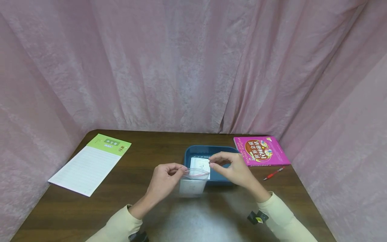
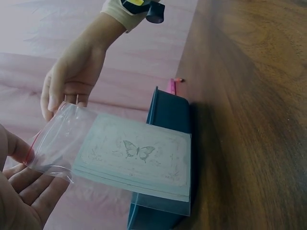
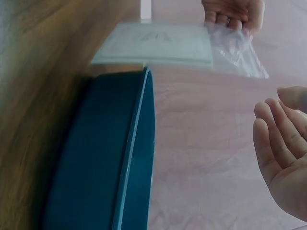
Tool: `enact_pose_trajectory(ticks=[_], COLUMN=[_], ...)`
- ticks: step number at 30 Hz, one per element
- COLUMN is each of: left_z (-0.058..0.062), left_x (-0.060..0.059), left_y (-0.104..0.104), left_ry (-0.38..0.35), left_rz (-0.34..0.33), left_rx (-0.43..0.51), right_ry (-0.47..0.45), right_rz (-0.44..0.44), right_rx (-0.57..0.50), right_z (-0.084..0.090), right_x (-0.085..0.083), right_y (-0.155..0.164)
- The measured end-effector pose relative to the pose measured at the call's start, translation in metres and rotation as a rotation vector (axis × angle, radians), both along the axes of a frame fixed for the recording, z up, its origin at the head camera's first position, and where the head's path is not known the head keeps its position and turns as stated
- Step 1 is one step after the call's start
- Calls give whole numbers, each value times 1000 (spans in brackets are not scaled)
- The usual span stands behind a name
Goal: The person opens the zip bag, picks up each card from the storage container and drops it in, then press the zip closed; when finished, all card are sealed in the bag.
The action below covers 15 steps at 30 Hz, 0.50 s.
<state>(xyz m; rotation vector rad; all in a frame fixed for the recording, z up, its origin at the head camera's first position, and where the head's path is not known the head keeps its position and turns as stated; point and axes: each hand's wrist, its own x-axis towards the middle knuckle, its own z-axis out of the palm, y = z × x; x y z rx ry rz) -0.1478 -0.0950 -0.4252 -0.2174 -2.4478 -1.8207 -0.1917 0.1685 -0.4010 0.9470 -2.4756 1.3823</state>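
My left hand [image 1: 164,179] pinches a clear zip bag [image 1: 198,174] by the left corner of its mouth, along the red seal line. Several pale cards [image 2: 134,151] are inside the bag, the front one printed with a butterfly. The bag hangs in front of a blue tray [image 1: 219,183], overlapping its near edge in the head view. A white card or packet [image 1: 199,163] lies in the tray. My right hand [image 1: 234,168] is over the tray, its fingers loosely bent and holding nothing; the right wrist view shows it apart from the bag.
A writing pad [image 1: 89,168] with a green top strip lies at the left of the wooden table [image 1: 151,148]. At the back right is a pink book [image 1: 266,152], with a red pen [image 1: 273,173] in front of it. Pink curtains [image 1: 181,67] surround the table.
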Motion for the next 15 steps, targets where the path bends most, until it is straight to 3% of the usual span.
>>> enact_pose_trajectory(ticks=[6, 15], left_z=[1, 0], left_x=[1, 1], left_y=[-2, -4], left_ry=[-10, -10], left_rz=[3, -14], left_rx=[6, 38], right_ry=[-9, -98], right_rz=[-40, -67], right_rx=[30, 89], right_z=[-9, -32], right_x=[-19, -49], right_y=[3, 8])
